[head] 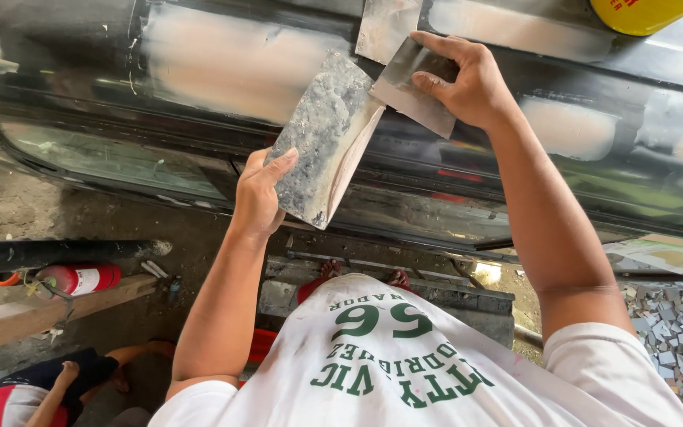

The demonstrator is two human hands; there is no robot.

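Your right hand [468,79] covers most of the metal spreader blade [416,95], pinched between thumb and fingers, so you cannot make out its handle. Your left hand [261,198] grips the lower edge of the grey putty-caked board [324,138], whose top corner touches the blade at 12 o'clock. The yellow can [642,12] at 2 o'clock is cut off, its contents unseen. The dark car panel [199,71] fills everything ahead; a red extinguisher [81,278] lies at 8 o'clock.

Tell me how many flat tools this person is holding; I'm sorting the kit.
2: a putty-caked board in the left hand, and a metal spreader blade in the right hand, against the car panel.
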